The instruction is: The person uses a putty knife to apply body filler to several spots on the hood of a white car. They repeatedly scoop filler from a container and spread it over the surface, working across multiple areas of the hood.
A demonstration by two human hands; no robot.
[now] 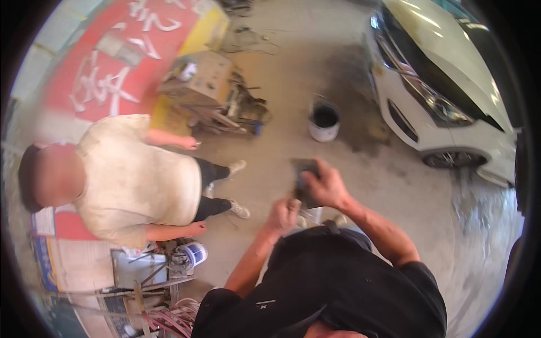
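Note:
My right hand point(328, 186) is closed on a dark, flat, roughly rectangular thing point(303, 197) in front of my body. Motion blur and the fingers over it keep me from telling its kind. Just left of it, my left hand point(283, 215) is closed, its fingers pressed together beside the lower edge of the dark thing. Whatever those fingers pinch, if anything, cannot be made out. A pale patch shows below the dark thing, too blurred to name.
A white bucket point(323, 133) with dark contents stands ahead on the concrete floor. At the right is a white car point(406, 107). Another person point(143, 169) in a light shirt stands at the left, near a cardboard box point(197, 79) and a blue-and-white pail point(196, 254). Hoses point(174, 321) lie lower left.

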